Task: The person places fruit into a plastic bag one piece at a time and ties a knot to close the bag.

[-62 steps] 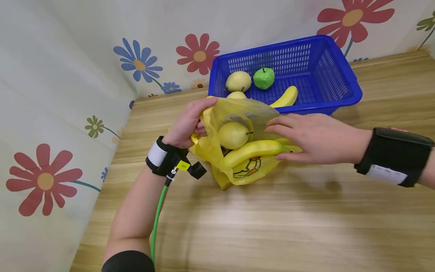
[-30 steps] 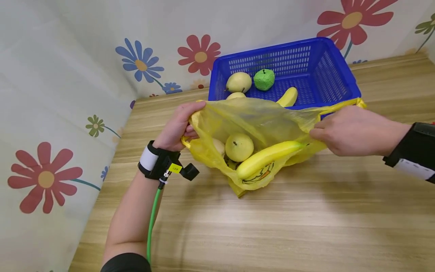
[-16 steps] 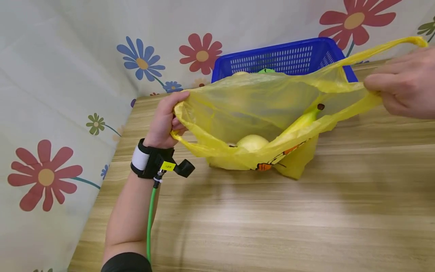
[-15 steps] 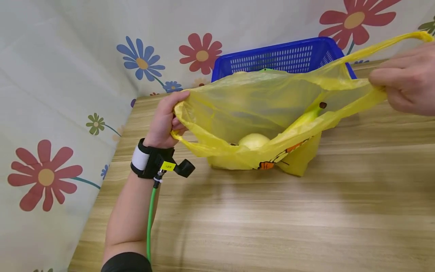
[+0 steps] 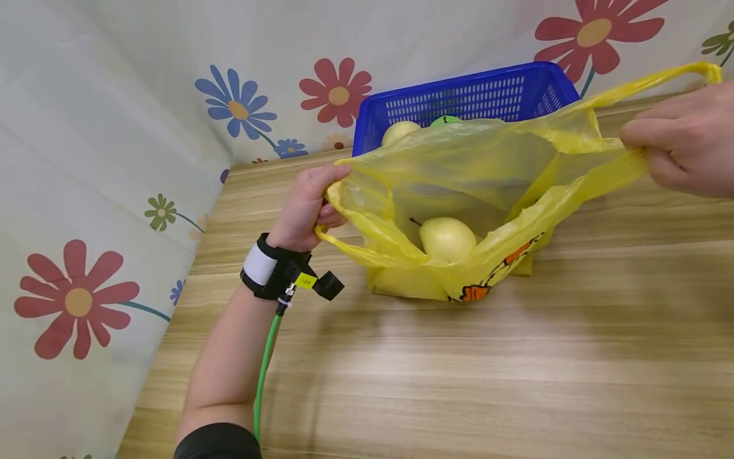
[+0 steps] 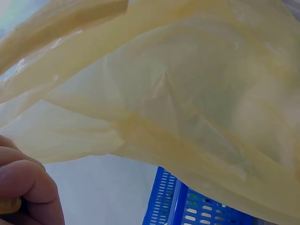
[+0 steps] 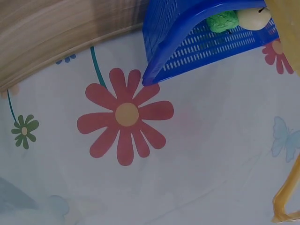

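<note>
A thin yellow plastic bag (image 5: 487, 153) is stretched between both hands in front of the basket, its mouth spread wide. My left hand (image 5: 306, 207) pinches the bag's left edge between thumb and fingers; its curled fingers (image 6: 28, 187) show at the corner of the left wrist view. My right hand (image 5: 685, 137) grips the right handle side, with a loop of the handle standing up above the knuckles. Inside the bag lies a pale yellow pear (image 5: 448, 239), stem to the left. The bag wall hides whatever else is inside it.
Behind the bag stands a blue slotted basket (image 5: 470, 95), partly covered. In it are a pale yellow fruit (image 5: 399, 130) and a green crinkled fruit (image 7: 222, 21). A flower-printed curtain (image 5: 143, 127) borders the wooden table (image 5: 459, 382) at the back and left.
My right hand has come from loosely open beside the bag to gripping its right side, pulling it right and up. The bag has opened wide; the banana has dropped out of sight.
</note>
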A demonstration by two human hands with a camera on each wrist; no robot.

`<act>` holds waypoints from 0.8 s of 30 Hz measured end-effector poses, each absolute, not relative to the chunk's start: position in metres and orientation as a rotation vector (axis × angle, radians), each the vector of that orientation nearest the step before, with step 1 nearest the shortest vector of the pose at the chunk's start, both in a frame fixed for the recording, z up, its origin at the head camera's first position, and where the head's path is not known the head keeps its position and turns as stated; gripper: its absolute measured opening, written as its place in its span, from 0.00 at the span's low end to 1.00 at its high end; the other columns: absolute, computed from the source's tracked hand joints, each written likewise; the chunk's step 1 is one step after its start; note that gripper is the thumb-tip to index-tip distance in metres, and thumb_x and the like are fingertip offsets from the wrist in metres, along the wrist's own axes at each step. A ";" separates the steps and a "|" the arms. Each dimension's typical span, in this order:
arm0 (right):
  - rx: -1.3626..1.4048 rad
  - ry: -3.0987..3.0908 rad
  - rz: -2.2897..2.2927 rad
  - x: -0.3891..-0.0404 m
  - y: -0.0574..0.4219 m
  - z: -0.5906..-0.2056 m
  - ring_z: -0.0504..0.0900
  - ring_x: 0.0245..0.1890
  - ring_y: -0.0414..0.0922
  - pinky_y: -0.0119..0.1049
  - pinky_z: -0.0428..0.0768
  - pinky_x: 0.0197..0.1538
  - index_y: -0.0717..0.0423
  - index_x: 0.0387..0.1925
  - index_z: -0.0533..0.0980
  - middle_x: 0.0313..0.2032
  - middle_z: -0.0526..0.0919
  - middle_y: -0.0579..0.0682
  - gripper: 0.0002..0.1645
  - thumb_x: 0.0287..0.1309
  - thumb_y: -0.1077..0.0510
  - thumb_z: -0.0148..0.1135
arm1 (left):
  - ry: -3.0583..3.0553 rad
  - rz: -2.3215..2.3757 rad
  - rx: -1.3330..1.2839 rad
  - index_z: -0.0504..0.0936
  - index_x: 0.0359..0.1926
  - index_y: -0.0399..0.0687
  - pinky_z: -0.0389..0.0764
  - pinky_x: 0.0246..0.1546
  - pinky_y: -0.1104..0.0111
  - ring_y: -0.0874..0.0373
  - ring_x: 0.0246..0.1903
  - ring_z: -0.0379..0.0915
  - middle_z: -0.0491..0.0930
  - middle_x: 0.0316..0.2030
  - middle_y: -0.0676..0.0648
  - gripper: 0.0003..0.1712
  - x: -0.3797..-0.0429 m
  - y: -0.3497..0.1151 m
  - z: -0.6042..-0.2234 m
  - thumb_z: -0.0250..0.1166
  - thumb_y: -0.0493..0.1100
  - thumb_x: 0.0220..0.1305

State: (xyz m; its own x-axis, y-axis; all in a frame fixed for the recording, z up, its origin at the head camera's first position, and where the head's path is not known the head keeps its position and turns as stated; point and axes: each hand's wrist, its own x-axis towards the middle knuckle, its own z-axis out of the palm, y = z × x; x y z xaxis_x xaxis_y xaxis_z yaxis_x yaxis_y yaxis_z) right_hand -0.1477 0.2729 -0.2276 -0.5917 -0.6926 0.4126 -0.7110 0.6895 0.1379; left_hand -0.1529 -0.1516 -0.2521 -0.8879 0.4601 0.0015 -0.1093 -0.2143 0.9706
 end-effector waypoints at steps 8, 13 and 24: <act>1.117 -2.550 -0.046 -0.148 0.266 -0.240 0.60 0.12 0.42 0.35 0.61 0.15 0.55 0.22 0.70 0.14 0.68 0.48 0.05 0.38 0.67 0.55 | 1.745 2.090 0.357 0.73 0.18 0.44 0.51 0.12 0.73 0.61 0.07 0.50 0.58 0.09 0.53 0.24 -0.154 -0.148 -0.264 0.48 0.39 0.74; 1.172 -2.578 -0.014 -0.144 0.266 -0.254 0.53 0.12 0.39 0.34 0.56 0.17 0.51 0.21 0.69 0.14 0.54 0.40 0.10 0.37 0.67 0.59 | 1.741 2.046 0.320 0.76 0.20 0.43 0.51 0.12 0.73 0.62 0.08 0.51 0.59 0.10 0.53 0.23 -0.153 -0.151 -0.269 0.49 0.39 0.74; 1.116 -3.204 0.100 -0.131 0.245 -0.292 0.68 0.25 0.40 0.39 0.73 0.34 0.52 0.32 0.75 0.24 0.69 0.41 0.05 0.60 0.64 0.62 | 1.719 1.990 0.353 0.77 0.21 0.43 0.51 0.13 0.74 0.63 0.08 0.51 0.61 0.11 0.53 0.20 -0.147 -0.158 -0.270 0.49 0.38 0.72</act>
State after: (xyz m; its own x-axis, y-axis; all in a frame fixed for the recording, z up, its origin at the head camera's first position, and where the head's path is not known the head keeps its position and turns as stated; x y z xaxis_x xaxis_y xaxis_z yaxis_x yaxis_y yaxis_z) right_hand -0.1314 0.2447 -0.2923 -0.7553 -0.6183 -0.2172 -0.6035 0.7855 -0.1372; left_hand -0.1474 -0.1582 -0.2696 -0.8500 0.5139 -0.1156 -0.1891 -0.0927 0.9776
